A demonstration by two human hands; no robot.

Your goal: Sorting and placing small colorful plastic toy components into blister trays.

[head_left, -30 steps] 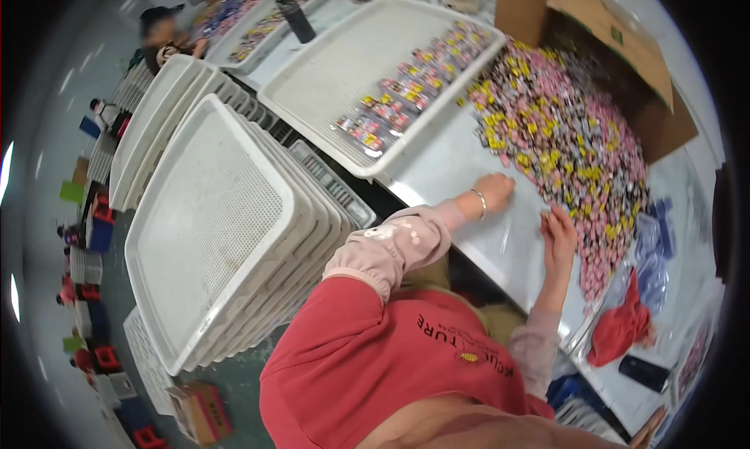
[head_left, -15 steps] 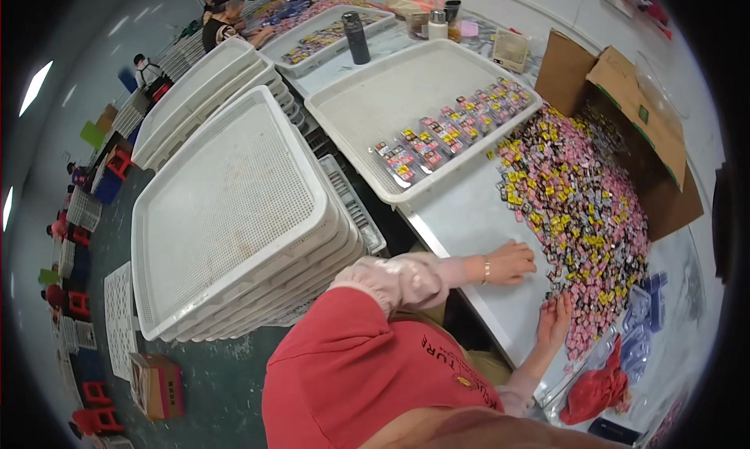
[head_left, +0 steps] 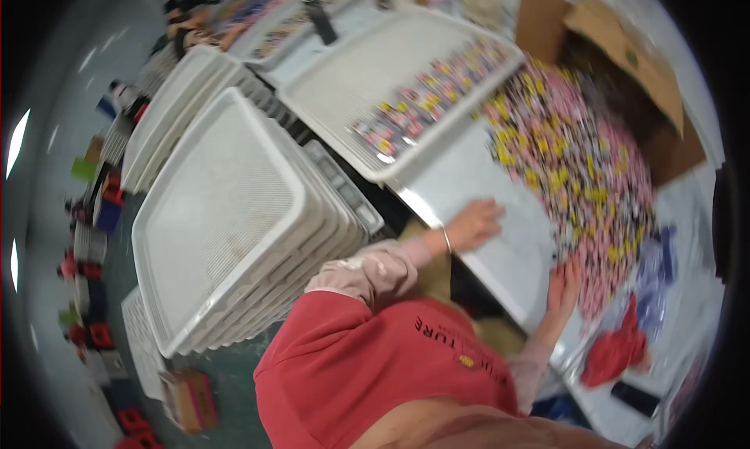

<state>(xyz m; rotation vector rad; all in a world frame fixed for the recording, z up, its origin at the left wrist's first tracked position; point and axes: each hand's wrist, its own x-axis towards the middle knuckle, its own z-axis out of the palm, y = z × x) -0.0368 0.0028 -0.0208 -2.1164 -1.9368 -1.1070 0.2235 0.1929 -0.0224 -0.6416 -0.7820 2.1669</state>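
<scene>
The left hand (head_left: 476, 224) is over the bare table (head_left: 519, 215), fingers together and loosely curled, a bracelet (head_left: 447, 240) at its wrist. Blur hides its fingertips, so whether it holds anything I cannot tell. The right hand (head_left: 564, 283) is to its right and nearer the body, palm partly turned up, fingers bent and drawn narrow; whether a small piece is pinched there I cannot tell either.

The pile (head_left: 570, 168) of small pink, yellow and dark pieces lies ahead of the right hand and along its right side, its edge right at those fingertips; contact is too blurred to judge. From the left hand, the pile is to the right and ahead, with bare table between.

Ahead of the left hand and to its left is a white tray (head_left: 344, 82), with packs (head_left: 430, 97) in rows along its side nearest the pile. The stack (head_left: 219, 191) of trays stands well left of that hand. To the right hand's right, toward the body, lies a red bundle (head_left: 616, 354); clear plastic (head_left: 656, 273) lies just beyond it. A box (head_left: 641, 90) stands open past the pile, farthest from both hands.
</scene>
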